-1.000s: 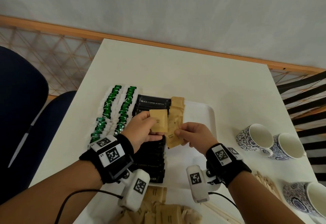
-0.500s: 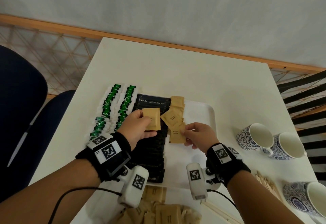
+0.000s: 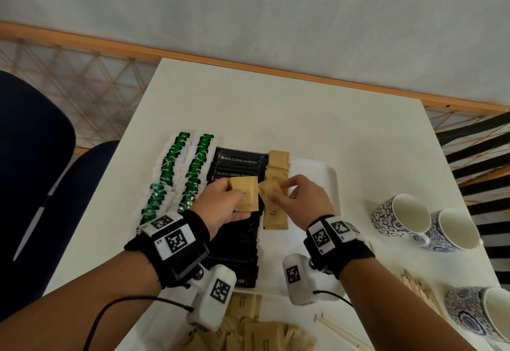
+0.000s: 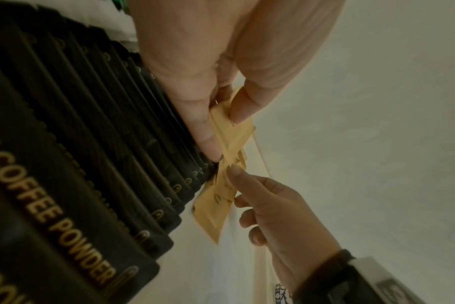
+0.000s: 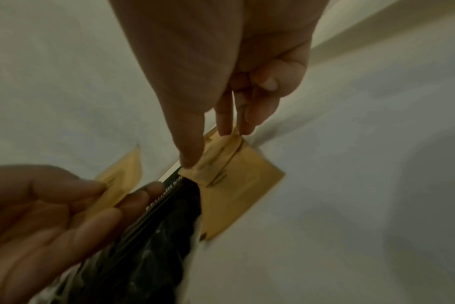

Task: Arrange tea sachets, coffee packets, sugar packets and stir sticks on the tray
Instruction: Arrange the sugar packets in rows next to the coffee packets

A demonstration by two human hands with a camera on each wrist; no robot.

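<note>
White table is carrying the tray, with coffee packets lying in a row on it. Left hand is pinching a brown sugar packet above the coffee row. Right hand is probably pinching another sugar sachet over the tray's sugar column.

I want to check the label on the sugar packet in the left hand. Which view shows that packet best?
The head view: the sugar packet lies face-up in the left hand, print partly covered. The left wrist view shows it edge-on; the right wrist view shows a blurred part.
</note>
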